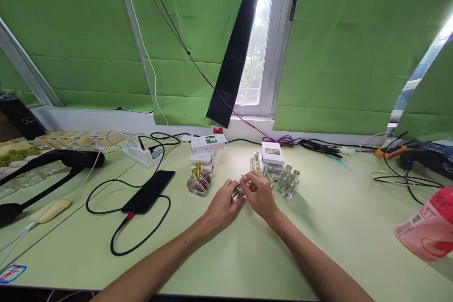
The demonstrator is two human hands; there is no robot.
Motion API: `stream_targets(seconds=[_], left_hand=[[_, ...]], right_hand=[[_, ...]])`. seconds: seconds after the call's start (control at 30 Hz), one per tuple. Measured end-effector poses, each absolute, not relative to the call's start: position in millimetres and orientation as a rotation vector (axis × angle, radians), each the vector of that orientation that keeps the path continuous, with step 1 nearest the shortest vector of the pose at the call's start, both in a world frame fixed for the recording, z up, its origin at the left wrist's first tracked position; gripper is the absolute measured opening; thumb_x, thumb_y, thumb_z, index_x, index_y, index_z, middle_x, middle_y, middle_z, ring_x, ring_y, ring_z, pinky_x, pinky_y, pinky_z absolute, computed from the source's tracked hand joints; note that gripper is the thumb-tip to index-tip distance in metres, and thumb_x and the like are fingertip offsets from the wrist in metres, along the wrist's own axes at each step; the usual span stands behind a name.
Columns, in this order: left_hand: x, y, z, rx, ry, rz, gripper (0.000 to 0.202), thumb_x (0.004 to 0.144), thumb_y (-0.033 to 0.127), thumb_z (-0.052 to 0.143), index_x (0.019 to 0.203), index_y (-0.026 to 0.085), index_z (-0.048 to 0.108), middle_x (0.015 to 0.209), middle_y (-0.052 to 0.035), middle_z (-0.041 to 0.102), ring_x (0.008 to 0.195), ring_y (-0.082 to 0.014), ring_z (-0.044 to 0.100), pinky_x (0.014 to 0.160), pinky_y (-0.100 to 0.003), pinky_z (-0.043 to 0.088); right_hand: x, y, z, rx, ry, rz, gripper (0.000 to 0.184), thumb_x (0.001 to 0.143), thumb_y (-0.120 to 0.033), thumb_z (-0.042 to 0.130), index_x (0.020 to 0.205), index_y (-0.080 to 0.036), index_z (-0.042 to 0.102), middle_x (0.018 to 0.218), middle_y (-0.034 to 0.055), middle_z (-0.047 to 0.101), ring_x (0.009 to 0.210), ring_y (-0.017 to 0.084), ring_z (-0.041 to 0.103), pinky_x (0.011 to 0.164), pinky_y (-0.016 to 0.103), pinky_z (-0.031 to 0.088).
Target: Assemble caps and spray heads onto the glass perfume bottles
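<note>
My left hand [224, 202] rests low on the table, its fingers wrapped round the side of a small clear glass perfume bottle [238, 192]. Over the bottle's top, my right hand [261, 197] is closed in a pinch; whatever its fingertips hold is too small to make out. Left of my hands stand rounded perfume bottles with gold caps [198, 183]. Slim clear bottles with silver caps [289, 183] stand to the right. Behind my right hand are more silver-capped bottles [266, 173], partly hidden by it.
White printed boxes are stacked at the back left [208, 142] and back right [272, 153]. A phone [148, 192] with a looping black cable lies left, near a power strip [141, 155]. A pink container [428, 226] stands far right. Cable bundles [320, 147] run along the wall.
</note>
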State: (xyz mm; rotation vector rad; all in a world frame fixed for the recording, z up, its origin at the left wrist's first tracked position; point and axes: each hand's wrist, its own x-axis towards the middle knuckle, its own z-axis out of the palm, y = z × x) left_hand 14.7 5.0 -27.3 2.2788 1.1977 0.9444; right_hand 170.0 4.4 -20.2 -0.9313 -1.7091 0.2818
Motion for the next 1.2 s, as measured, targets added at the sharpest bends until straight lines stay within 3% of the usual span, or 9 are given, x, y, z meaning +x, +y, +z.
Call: stream_targets(seconds=[0.77, 1.2], left_hand=[[15.5, 1.2, -22.1, 2.259, 1.204, 0.903, 0.016, 0.092, 0.027, 0.058, 0.106, 0.02, 0.061, 0.098, -0.005, 0.058, 0.083, -0.0208, 0.058, 0.068, -0.032, 0.044], [13.7, 3.5, -21.2, 2.242, 1.193, 0.889, 0.019, 0.091, 0.027, 0.06, 0.109, 0.021, 0.063, 0.101, -0.0055, 0.058, 0.085, -0.0214, 0.061, 0.072, -0.034, 0.048]], right_hand=[[172.3, 2.8, -25.5, -0.917, -1.743, 0.197, 0.014, 0.099, -0.022, 0.053, 0.09, -0.021, 0.064, 0.089, 0.0036, 0.064, 0.066, 0.013, 0.057, 0.058, 0.023, 0.043], [172.6, 2.5, -27.7, -0.94, -1.707, 0.181, 0.01, 0.098, -0.023, 0.057, 0.093, -0.02, 0.065, 0.088, 0.0023, 0.067, 0.056, 0.011, 0.053, 0.056, 0.024, 0.044]])
